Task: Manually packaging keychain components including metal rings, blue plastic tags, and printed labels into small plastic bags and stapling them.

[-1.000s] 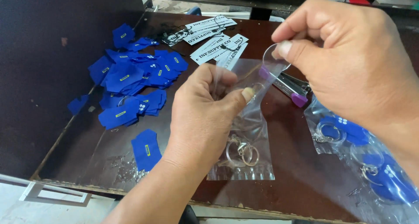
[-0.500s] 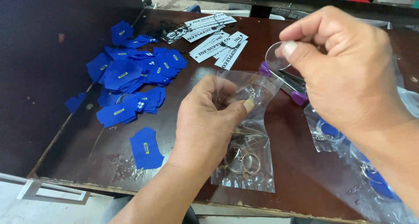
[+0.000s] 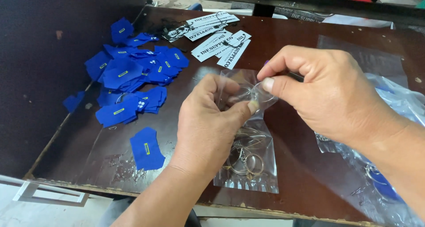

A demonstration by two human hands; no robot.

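The left hand (image 3: 208,121) pinched the clear bag (image 3: 248,138) open at its mouth above the tabletop (image 3: 301,36), so the right hand (image 3: 327,94), its grip pinching a ring (image 3: 256,92), could reach in.

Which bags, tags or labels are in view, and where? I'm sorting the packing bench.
Clear bag: table centre, held by left hand and right hand, metal rings inside.
Paper tags: far centre, white strips, black print, strings.
Blue tags: left pile, small yellow labels.
Plastic bags: right, clear, blue pieces inside.
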